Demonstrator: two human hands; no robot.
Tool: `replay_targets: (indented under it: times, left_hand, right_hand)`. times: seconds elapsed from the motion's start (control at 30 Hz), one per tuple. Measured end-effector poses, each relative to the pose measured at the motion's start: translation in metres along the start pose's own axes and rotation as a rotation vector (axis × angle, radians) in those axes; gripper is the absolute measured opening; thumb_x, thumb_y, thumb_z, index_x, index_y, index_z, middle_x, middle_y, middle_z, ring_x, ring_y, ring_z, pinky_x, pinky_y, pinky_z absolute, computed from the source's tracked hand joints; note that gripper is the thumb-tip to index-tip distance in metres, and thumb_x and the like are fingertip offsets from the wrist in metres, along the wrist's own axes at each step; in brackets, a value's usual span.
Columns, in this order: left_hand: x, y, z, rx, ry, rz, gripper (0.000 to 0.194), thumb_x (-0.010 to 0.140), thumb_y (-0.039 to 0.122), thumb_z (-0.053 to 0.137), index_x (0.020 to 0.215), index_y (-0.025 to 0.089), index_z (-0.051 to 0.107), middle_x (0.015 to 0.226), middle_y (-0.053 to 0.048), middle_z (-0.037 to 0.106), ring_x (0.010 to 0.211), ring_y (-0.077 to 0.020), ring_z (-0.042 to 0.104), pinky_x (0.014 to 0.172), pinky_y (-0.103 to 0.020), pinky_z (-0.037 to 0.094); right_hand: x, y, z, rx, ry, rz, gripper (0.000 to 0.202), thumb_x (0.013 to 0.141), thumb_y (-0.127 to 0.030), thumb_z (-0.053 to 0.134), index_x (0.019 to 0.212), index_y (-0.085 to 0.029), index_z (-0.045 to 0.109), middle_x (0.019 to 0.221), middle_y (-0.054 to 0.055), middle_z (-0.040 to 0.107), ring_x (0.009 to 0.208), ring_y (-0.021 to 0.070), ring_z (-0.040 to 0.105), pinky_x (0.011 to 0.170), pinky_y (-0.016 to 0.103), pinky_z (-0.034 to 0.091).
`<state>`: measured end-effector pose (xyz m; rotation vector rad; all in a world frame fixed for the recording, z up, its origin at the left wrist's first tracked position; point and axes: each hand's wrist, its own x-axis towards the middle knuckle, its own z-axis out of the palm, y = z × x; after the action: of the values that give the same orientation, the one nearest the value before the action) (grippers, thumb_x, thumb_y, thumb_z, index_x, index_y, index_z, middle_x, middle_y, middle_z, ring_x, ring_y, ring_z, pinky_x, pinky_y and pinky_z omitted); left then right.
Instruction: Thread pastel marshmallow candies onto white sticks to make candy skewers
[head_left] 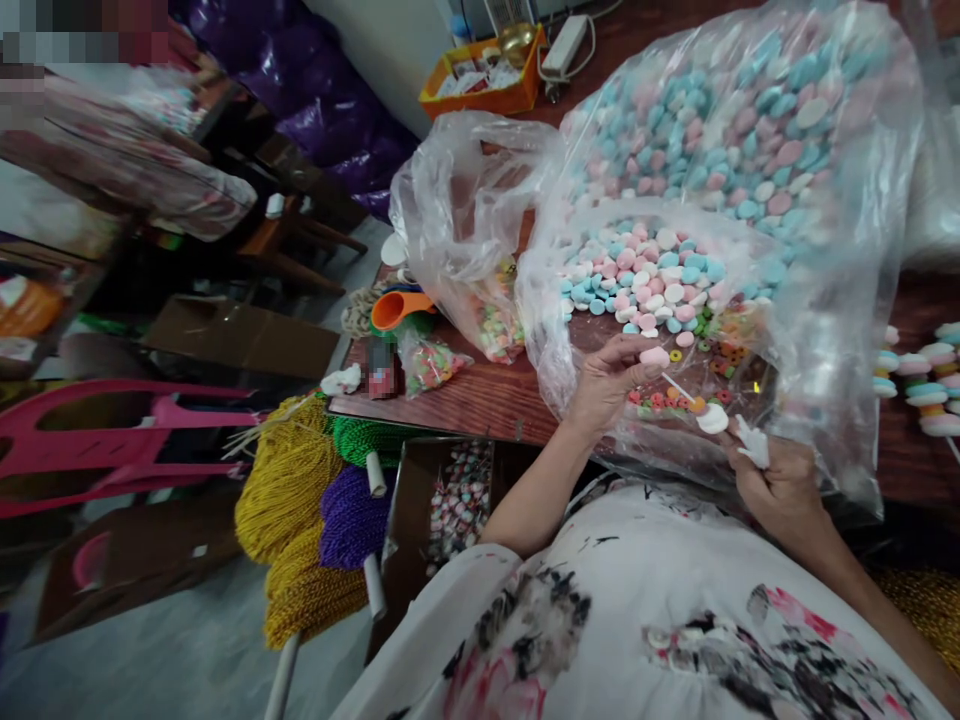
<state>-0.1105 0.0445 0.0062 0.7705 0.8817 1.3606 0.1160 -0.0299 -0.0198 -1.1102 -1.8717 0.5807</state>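
My left hand [604,385] pinches a pink disc-shaped piece [655,357] between thumb and fingers. A thin white stick [681,388] runs between my hands, with an orange piece [697,405] and a white disc [712,418] at its other end. My right hand [780,480] is closed at that end, and a crumpled white scrap [752,441] sits at its fingers. Just beyond lies a heap of pink, blue and white discs [649,275] on clear plastic. Small red, green and yellow rings [664,401] are scattered beneath the stick.
A large clear bag [750,130] of discs fills the table's back right. Left of it are a smaller bag [499,320], an orange scoop [397,310] and a box [405,540] below the edge. Threaded pieces [934,375] lie at right. Another person sits at upper left.
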Motion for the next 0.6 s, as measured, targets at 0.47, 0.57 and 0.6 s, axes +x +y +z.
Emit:
replay_targets:
  times: [0.47,0.57,0.6]
  left_hand:
    - [-0.007,-0.010,-0.006,0.532,0.089,0.666,0.022,0.076,0.026,0.088,0.097,0.024,0.081,0.091,-0.002,0.077,0.085,-0.0131,0.070,0.079,-0.027,0.058]
    - [-0.008,-0.009,-0.004,0.639,0.089,0.727,0.016,0.082,0.026,0.083,0.097,0.023,0.080,0.091,-0.004,0.078,0.083,-0.0138,0.070,0.077,-0.028,0.058]
    - [-0.008,-0.009,-0.003,0.672,0.088,0.722,0.013,0.084,0.026,0.081,0.097,0.023,0.080,0.091,-0.004,0.078,0.083,-0.0143,0.070,0.078,-0.029,0.058]
  right_hand:
    - [-0.009,-0.010,0.016,0.006,0.041,0.047,0.037,0.086,-0.006,0.056,0.115,-0.018,0.075,0.074,0.001,0.074,0.054,0.0138,0.063,0.053,0.025,0.048]
    - [-0.013,-0.010,0.024,0.037,0.046,0.002,0.043,0.086,-0.005,0.057,0.123,-0.021,0.073,0.075,0.000,0.074,0.051,0.0128,0.060,0.052,0.025,0.048]
    - [-0.014,-0.010,0.026,0.049,0.038,-0.007,0.046,0.085,-0.005,0.057,0.125,-0.022,0.072,0.076,0.000,0.074,0.051,0.0131,0.060,0.053,0.025,0.049]
